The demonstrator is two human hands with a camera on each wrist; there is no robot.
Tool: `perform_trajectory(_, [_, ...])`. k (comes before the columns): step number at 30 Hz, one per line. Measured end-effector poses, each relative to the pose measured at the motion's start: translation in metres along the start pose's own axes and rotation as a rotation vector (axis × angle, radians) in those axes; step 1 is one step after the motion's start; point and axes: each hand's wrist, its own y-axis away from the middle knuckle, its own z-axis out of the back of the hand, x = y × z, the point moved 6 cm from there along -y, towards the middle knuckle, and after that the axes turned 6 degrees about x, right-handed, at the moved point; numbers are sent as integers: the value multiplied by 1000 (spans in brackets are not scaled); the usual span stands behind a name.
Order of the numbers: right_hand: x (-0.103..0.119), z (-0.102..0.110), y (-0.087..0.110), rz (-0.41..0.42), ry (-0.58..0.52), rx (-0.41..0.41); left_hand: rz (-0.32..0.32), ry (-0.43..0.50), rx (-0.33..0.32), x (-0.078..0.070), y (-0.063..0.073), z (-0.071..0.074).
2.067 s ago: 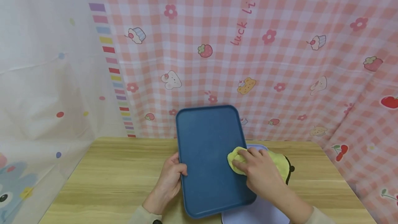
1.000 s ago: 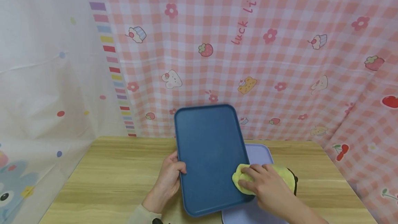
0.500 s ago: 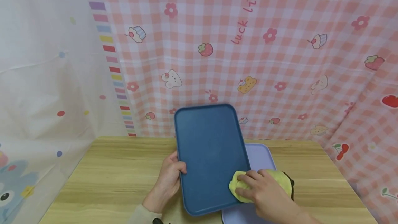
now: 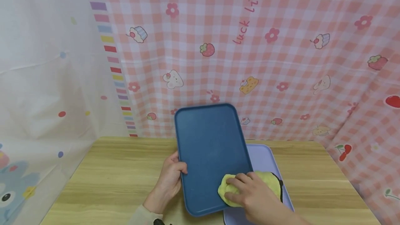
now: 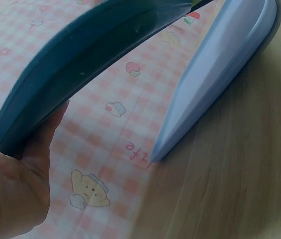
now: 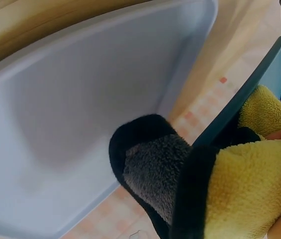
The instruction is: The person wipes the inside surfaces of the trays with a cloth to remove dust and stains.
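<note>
A dark blue rectangular tray (image 4: 209, 141) is held up and tilted, its inner face toward the head camera. My left hand (image 4: 170, 180) grips its left edge, thumb over the rim and the other fingers behind. In my right hand (image 4: 253, 193) is a yellow cloth (image 4: 270, 181) with a dark trim, pressed on the tray's lower right part. The right wrist view shows the cloth's grey underside (image 6: 155, 164) and black border hanging loose. Below the blue tray lies a lilac tray (image 4: 262, 157) on the table, partly covered by the blue tray, cloth and right arm.
The wooden table (image 4: 125, 169) extends to both sides of the trays. Behind it hangs a pink checked curtain (image 4: 193, 68) with printed cupcakes and strawberries. A white printed curtain (image 4: 47, 89) hangs at the left.
My right hand has moved the cloth down along the blue tray's right side, then left along its lower part. The left hand and blue tray have stayed nearly still.
</note>
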Motion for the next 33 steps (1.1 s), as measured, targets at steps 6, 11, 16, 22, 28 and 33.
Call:
perform_trajectory(6, [10, -3, -13, 21, -4, 10, -6, -9, -15, -2, 0, 1])
perform_trajectory(11, [17, -5, -21, 37, 1, -1, -8, -4, -22, -2, 0, 2])
perform_trajectory(16, [26, -8, -30, 42, -4, 14, -12, -11, -20, -1, 0, 1])
perform_trajectory(22, [36, -11, -40, 53, 1, 40, -3, -4, -16, 1, 1, -1])
perform_trajectory(28, [42, -14, -48, 63, 21, 36, -6, 1, -11, 1, 1, -2])
perform_trajectory(33, [46, -16, -53, 67, 33, 36, -13, 6, -14, 1, 0, -1])
